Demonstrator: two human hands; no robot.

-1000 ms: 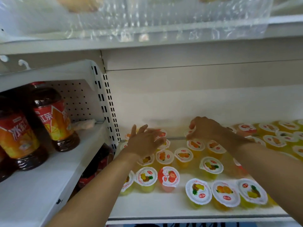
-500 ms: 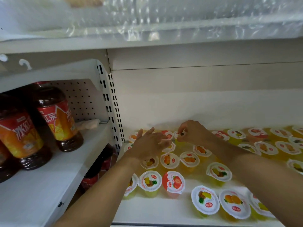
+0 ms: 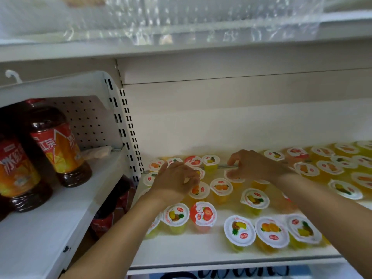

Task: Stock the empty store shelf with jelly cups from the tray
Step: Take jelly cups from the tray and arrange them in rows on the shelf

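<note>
Arranging step: both hands over foil-lidded yellow jelly cups (image 3: 221, 188) already on the white metal shelf (image 3: 201, 252). Left hand (image 3: 177, 183) spread, fingers resting on cups; right hand (image 3: 251, 166) curled, pinching one lid rim. Next: straighten back row.

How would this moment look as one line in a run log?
stage: arranging jelly cups | shelf: partly filled | left hand: over cups at left | right hand: fingers curled on a back cup
</note>
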